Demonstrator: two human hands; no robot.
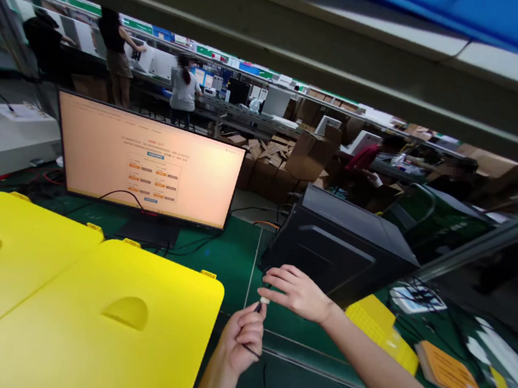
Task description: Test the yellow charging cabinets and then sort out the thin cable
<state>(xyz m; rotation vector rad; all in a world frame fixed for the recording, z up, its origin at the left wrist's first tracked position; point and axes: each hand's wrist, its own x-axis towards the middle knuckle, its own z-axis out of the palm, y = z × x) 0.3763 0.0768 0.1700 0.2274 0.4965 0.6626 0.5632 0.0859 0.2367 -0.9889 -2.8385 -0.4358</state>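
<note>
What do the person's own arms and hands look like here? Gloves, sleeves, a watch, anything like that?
Both are bare. The left hand and the right hand wear no gloves, and no rings show. The forearms are uncovered as far as the picture edge, with no sleeve, watch, bracelet or strap visible on either wrist. No markings or tags can be seen on them.

One head-worn view looks forward and down, close above both hands [271, 316], with the tabletop [231, 260] stretching beyond them.
</note>
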